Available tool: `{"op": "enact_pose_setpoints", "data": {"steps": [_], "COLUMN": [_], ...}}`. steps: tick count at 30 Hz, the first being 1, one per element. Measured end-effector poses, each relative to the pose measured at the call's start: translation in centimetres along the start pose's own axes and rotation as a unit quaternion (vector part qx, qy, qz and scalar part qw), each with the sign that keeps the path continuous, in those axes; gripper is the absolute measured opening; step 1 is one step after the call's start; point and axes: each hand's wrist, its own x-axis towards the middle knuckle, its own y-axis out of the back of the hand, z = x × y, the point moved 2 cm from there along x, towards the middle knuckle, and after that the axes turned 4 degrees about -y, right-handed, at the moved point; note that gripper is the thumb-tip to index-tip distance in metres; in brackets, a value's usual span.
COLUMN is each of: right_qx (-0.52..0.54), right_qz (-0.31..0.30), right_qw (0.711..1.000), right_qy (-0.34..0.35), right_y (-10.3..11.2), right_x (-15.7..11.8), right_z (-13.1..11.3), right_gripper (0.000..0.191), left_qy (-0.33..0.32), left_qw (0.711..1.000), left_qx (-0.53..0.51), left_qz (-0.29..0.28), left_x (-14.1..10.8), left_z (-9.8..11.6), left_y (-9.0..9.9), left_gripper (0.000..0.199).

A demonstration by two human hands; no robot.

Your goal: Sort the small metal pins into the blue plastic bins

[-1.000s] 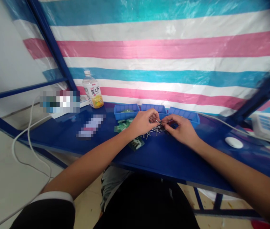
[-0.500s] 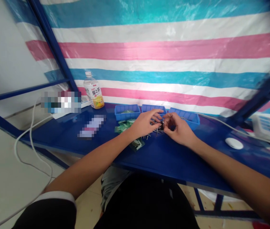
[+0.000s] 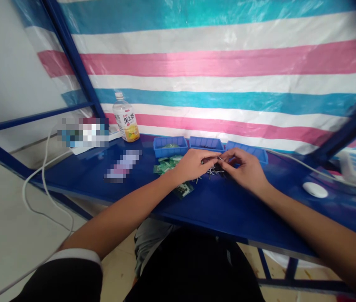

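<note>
My left hand [image 3: 193, 165] and my right hand [image 3: 243, 167] meet fingertip to fingertip above a pile of metal pins [image 3: 212, 170] on the blue table. The fingers of both are closed in a pinch around something small and thin between them, too small to name. Left of the pile lie green plastic packets [image 3: 167, 163], and a clear packet with metal parts [image 3: 184, 190] is below my left wrist. Behind my hands stand three blue bins: the left bin [image 3: 170, 147], the middle bin [image 3: 207, 144] and the right bin [image 3: 261, 156], partly hidden by my right hand.
A drink bottle [image 3: 126, 119] stands at the back left, with a blurred-out item [image 3: 123, 166] in front of it. On the right lie a white mouse [image 3: 315, 189] and a cable [image 3: 303, 165]. Blue metal posts [image 3: 71, 63] frame the table [image 3: 228, 209].
My hands have come together, and their spread fingers have closed so that the fingertips meet. The whole view has shifted slightly.
</note>
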Motion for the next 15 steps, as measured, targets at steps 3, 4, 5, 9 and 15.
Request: {"op": "enact_pose_setpoints", "data": {"steps": [3, 4, 5, 9, 15], "right_qx": [0.003, 0.003, 0.004, 0.007, 0.052], "right_qz": [-0.004, -0.011, -0.019, -0.035, -0.022], "right_qw": [1.0, 1.0, 1.0, 0.999, 0.998], "right_qy": [0.01, 0.013, 0.017, 0.011, -0.024], "right_y": [-0.2, -0.25, -0.29, -0.3, -0.1], "right_x": [-0.01, -0.03, -0.06, -0.14, -0.14], "right_z": [-0.17, -0.29, -0.42, -0.65, -0.6], "right_gripper": [0.018, 0.019, 0.02, 0.022, 0.034], "left_qy": [0.016, 0.021, 0.024, 0.028, 0.048], "left_qw": [0.999, 0.999, 0.998, 0.996, 0.993], "left_qx": [-0.024, -0.03, -0.035, -0.062, -0.097], "left_qz": [0.027, 0.036, 0.043, 0.054, 0.055], "left_x": [0.07, 0.09, 0.1, 0.11, 0.02], "left_z": [-0.2, -0.25, -0.29, -0.37, -0.28], "left_y": [0.04, 0.09, 0.15, 0.28, 0.4], "left_gripper": [0.031, 0.028, 0.026, 0.015, 0.016]}}
